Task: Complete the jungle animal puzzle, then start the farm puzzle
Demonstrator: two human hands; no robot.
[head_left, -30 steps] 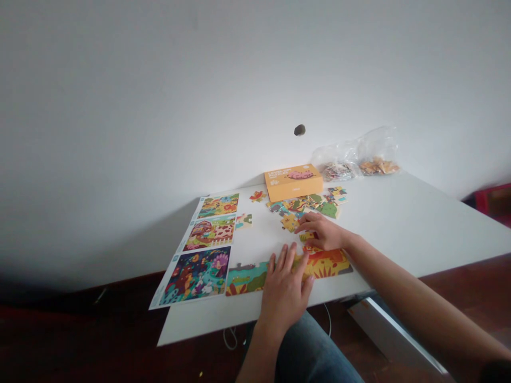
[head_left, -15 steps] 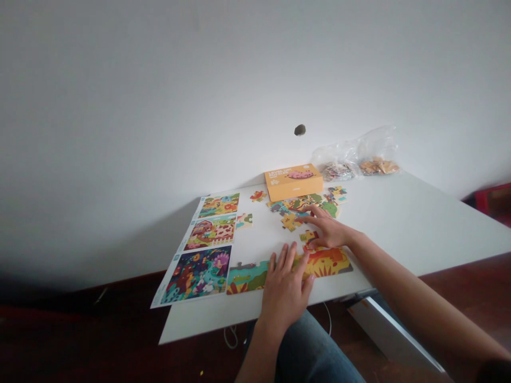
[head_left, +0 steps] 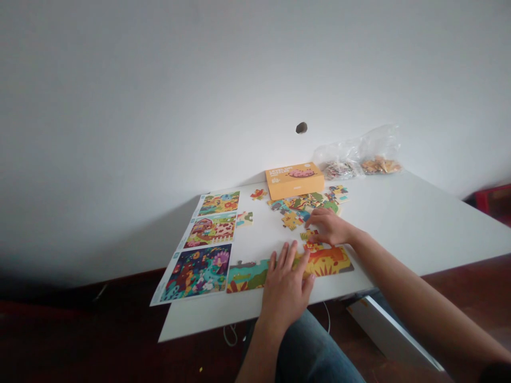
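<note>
My left hand (head_left: 285, 284) lies flat with fingers spread on a partly joined strip of puzzle (head_left: 247, 275) along the white table's near edge. My right hand (head_left: 329, 226) reaches further in, its fingers curled down onto a small puzzle piece (head_left: 308, 234) just above the strip's orange right part (head_left: 331, 260). Beyond that hand lies a heap of loose coloured pieces (head_left: 303, 205). Whether the fingers grip the piece or only press on it is hidden.
A sheet with three reference pictures (head_left: 205, 246) lies at the table's left. An orange box (head_left: 294, 180) stands by the wall, with two clear bags of pieces (head_left: 357, 159) to its right. Single pieces (head_left: 244, 218) lie near the sheet. My jeans-clad knee (head_left: 311, 351) is under the table edge (head_left: 207, 327).
My right hand reached out to the loose heap, then drew back and curled down over a small piece near the strip. The left hand stayed flat on the strip.
</note>
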